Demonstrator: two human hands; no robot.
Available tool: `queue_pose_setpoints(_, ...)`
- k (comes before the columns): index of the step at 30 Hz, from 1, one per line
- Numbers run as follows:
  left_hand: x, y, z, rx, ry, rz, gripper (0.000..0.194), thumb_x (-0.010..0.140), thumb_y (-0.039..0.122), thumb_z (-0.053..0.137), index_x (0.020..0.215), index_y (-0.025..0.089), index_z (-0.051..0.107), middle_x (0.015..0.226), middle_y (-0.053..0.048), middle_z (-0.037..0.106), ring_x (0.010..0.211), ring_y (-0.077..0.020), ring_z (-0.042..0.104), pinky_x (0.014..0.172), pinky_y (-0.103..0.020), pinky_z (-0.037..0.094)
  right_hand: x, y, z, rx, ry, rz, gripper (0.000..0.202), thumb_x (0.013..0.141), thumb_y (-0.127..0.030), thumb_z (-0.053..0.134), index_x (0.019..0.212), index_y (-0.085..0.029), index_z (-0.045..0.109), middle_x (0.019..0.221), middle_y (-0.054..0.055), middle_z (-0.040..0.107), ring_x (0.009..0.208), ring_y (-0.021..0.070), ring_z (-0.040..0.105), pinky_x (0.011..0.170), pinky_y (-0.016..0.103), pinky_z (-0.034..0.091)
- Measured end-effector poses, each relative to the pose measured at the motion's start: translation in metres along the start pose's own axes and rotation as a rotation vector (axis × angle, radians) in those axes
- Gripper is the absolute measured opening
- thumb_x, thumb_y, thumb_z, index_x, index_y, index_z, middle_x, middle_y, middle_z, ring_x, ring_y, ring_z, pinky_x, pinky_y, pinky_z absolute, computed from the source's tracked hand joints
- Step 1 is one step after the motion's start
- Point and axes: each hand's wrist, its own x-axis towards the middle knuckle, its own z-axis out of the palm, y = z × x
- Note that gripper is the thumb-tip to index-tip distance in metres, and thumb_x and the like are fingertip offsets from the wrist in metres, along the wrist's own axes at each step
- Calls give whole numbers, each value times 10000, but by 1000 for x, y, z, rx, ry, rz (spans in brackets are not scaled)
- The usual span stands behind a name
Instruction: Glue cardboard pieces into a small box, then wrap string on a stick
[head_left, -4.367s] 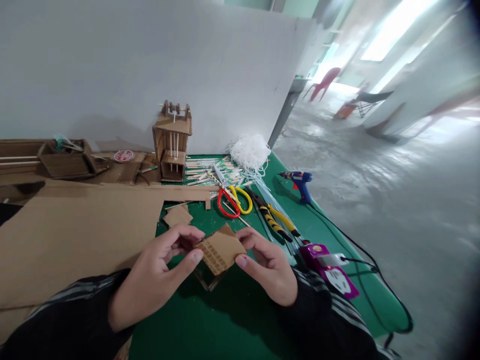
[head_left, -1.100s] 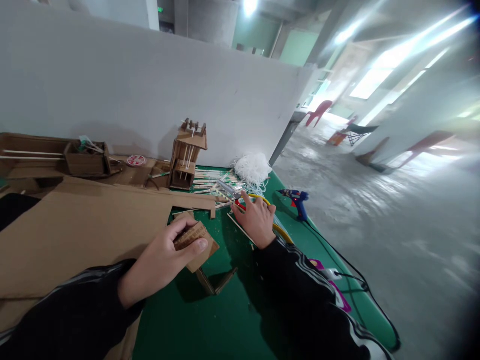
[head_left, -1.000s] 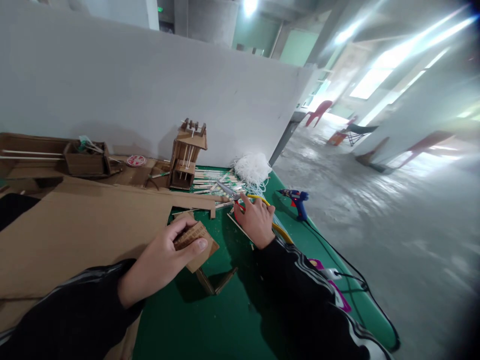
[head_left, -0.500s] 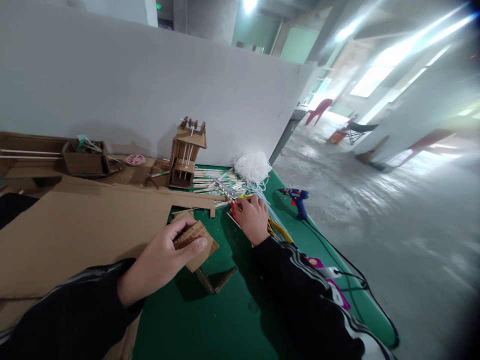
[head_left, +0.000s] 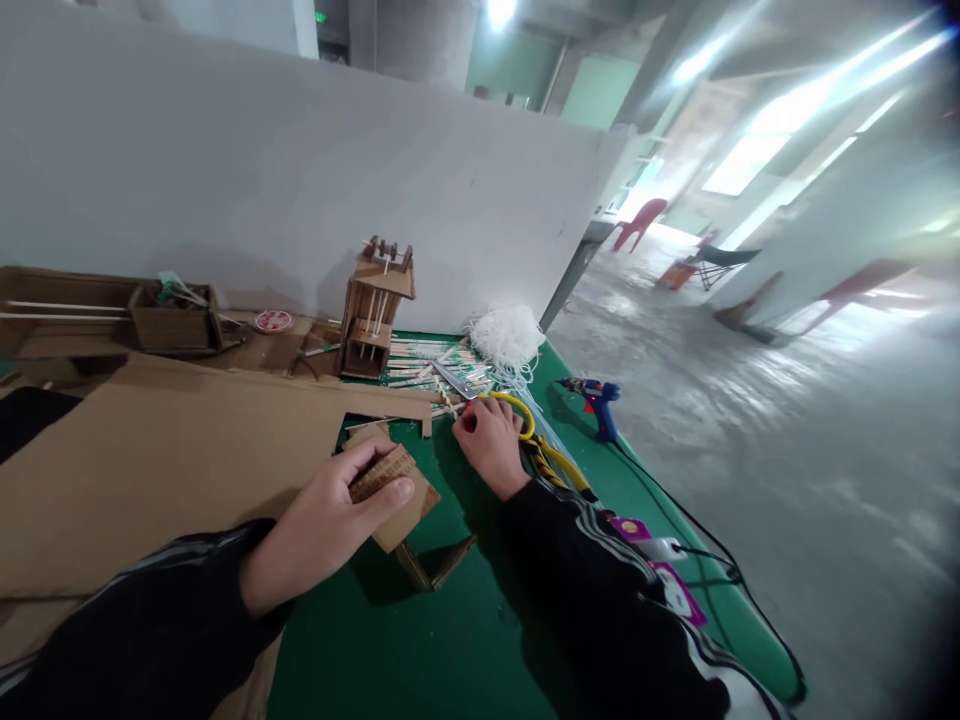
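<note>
My left hand [head_left: 319,525] is closed around small pieces of brown cardboard [head_left: 397,508], its thumb lying across the front one. Below them an angled cardboard strip [head_left: 433,568] stands on the green tabletop. My right hand [head_left: 491,440] has its fingers curled on a red item [head_left: 469,418], which they mostly cover, so its kind is unclear. Scissors with a yellow handle [head_left: 523,410] lie just beyond that hand, blades pointing to the back left. Yellow-handled pliers [head_left: 562,465] rest beside my right wrist.
At the back stand a cardboard tower [head_left: 373,320] and a cardboard box [head_left: 172,315]. White strands [head_left: 506,340] lie heaped near thin sticks [head_left: 412,360]. A blue glue gun [head_left: 596,400] and a power strip [head_left: 660,550] line the right edge. Large cardboard [head_left: 187,450] covers the left.
My right hand has drawn slightly left and down with the red item, uncovering the scissors' yellow handle. The left hand keeps its hold on the cardboard pieces.
</note>
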Motion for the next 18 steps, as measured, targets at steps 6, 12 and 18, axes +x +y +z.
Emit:
queue_pose_setpoints(6,0,4,0,-63,-41,-1,369,885,491,598,1154,239,631,1135,-37,677,1032,-240,636,849,-302,490,1,13,-11,-60,-41,54,238,933,-339,466,1064,-189,596,1123,112,599,1078,283,470,850,370,299)
queue_pose_setpoints(12,0,2,-2,-69,-48,10,361,910,511,551,1122,245,671,1093,-37,696,995,-236,646,791,-287,506,9,33,-11,-96,-139,114,300,826,-362,594,1042,-154,590,1051,128,658,1067,317,503,870,391,306)
queue_pose_setpoints(18,-1,0,-2,-103,-43,-13,342,902,507,568,1101,247,670,996,-24,702,954,-224,653,746,-258,505,11,28,-12,-46,-98,164,312,807,-357,582,1040,-151,606,1054,143,662,1046,314,525,916,420,279)
